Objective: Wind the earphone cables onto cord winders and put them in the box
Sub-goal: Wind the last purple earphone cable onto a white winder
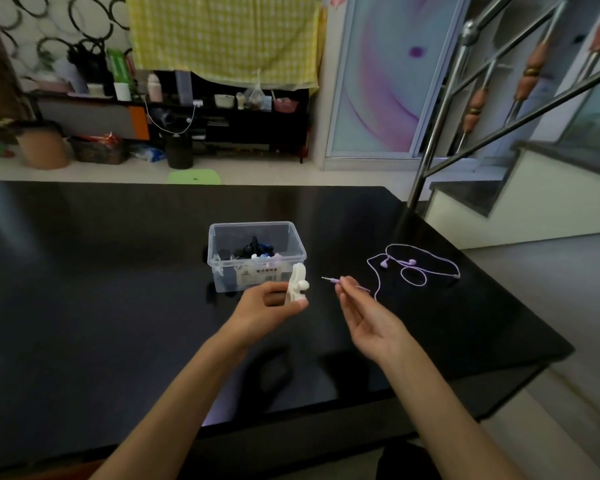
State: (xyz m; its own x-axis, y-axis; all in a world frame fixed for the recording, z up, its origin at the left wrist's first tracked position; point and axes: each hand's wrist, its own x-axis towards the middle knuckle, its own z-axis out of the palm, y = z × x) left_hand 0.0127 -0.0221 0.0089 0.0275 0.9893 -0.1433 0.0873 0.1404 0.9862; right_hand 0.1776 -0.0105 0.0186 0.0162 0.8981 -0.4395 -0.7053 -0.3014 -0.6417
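My left hand (269, 308) pinches a white cord winder (298, 283) and holds it upright just in front of the clear plastic box (219, 268). Between thumb and fingertip, my right hand (368, 317) pinches the plug end of a purple earphone cable (378, 282); the jack points left toward the winder. The remaining cable lies in loose loops on the black table, with both earbuds (411, 262) to the right of the box. Inside the box lie several wound earphones, dark, blue and white.
The black table (118, 306) ends close on the right, where a steel stair railing (426, 161) rises. A green stool (194, 176) stands beyond the far edge. Shelves and bins line the back wall.
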